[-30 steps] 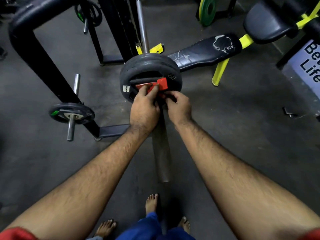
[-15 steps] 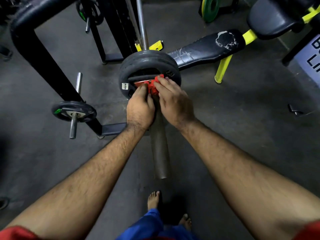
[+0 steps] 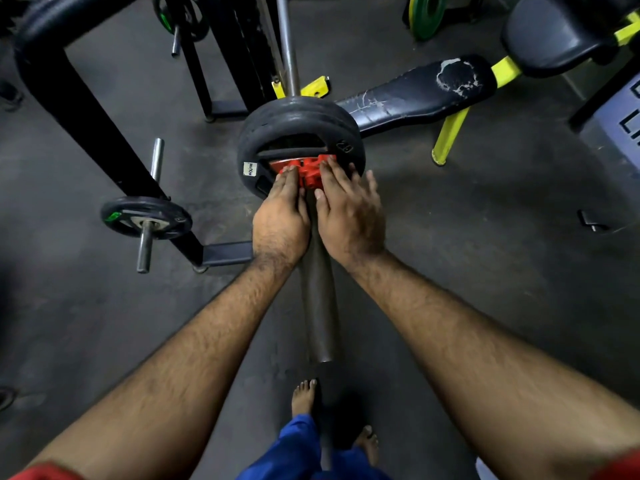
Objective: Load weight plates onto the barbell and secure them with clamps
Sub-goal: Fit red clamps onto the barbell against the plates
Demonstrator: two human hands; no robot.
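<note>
Worn black padded bench (image 3: 412, 95) sits beyond the black rubber weight plates (image 3: 298, 126), while left hand (image 3: 280, 220) and right hand (image 3: 349, 216), fingers now flattened, press the red plastic clamp (image 3: 310, 169).

Barbell sleeve (image 3: 318, 306) running from near the feet up the middle of view. Weight plates (image 3: 298, 129) stacked on it at the far end, clamp (image 3: 310, 171) on the sleeve tight against the near plate face. Left hand (image 3: 280, 216) left of sleeve, right hand (image 3: 349, 213) right of it, fingertips of both on the clamp. Rack frame (image 3: 86, 116) to the left, small plate (image 3: 145, 216) on its peg. Bench pad (image 3: 415, 91) behind and right of the plates. Another plate (image 3: 427, 15) far back right.
</note>
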